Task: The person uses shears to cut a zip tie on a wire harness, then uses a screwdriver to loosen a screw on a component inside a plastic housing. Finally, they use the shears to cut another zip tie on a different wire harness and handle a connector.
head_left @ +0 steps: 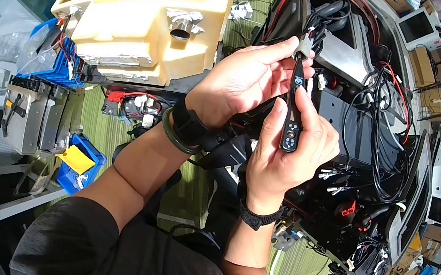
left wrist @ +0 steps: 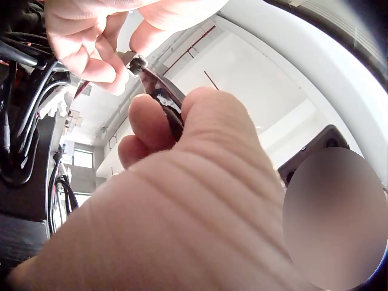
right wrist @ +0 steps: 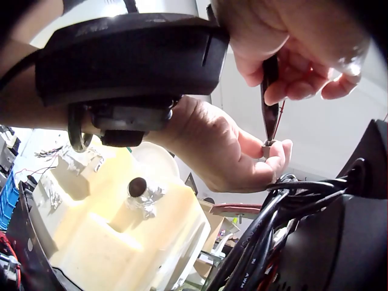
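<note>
My left hand (head_left: 242, 77) pinches a small grey connector (head_left: 304, 48) on a black cable bundle between thumb and fingertips. My right hand (head_left: 288, 149) grips a slim black pen-shaped probe (head_left: 292, 114) upright, its tip set against the connector. The right wrist view has the left hand (right wrist: 224, 151) holding the connector (right wrist: 265, 148) and the probe (right wrist: 270, 91) coming down from the right hand (right wrist: 291, 42). In the left wrist view the right hand (left wrist: 200, 182) fills the frame around the probe (left wrist: 163, 97), with the left hand (left wrist: 91, 42) above.
A cream plastic housing (head_left: 147, 20) lies at the upper left. Tangled black cables (head_left: 384, 136) cover an open black chassis on the right. Blue bins (head_left: 82, 164) and a grey metal box (head_left: 32, 112) stand at the left. Cardboard boxes (head_left: 433, 86) sit far right.
</note>
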`<action>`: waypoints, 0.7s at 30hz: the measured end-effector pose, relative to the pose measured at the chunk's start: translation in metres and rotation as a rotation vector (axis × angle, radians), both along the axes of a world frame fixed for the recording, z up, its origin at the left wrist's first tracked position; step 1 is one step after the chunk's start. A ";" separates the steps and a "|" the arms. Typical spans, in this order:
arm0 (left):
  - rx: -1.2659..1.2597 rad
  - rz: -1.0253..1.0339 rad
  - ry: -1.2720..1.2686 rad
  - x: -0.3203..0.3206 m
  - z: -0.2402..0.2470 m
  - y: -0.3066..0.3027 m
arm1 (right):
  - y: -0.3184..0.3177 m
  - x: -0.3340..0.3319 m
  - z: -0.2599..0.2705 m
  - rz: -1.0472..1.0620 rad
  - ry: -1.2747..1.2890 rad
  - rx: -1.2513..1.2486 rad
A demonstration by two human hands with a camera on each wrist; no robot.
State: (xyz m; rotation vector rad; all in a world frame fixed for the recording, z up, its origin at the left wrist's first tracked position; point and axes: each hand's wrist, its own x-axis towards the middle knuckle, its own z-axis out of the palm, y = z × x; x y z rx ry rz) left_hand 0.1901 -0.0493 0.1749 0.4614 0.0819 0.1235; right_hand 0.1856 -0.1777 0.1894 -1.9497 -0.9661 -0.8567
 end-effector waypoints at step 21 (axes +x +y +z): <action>0.013 0.013 0.008 0.000 0.001 -0.001 | -0.001 -0.001 0.000 -0.008 0.007 -0.009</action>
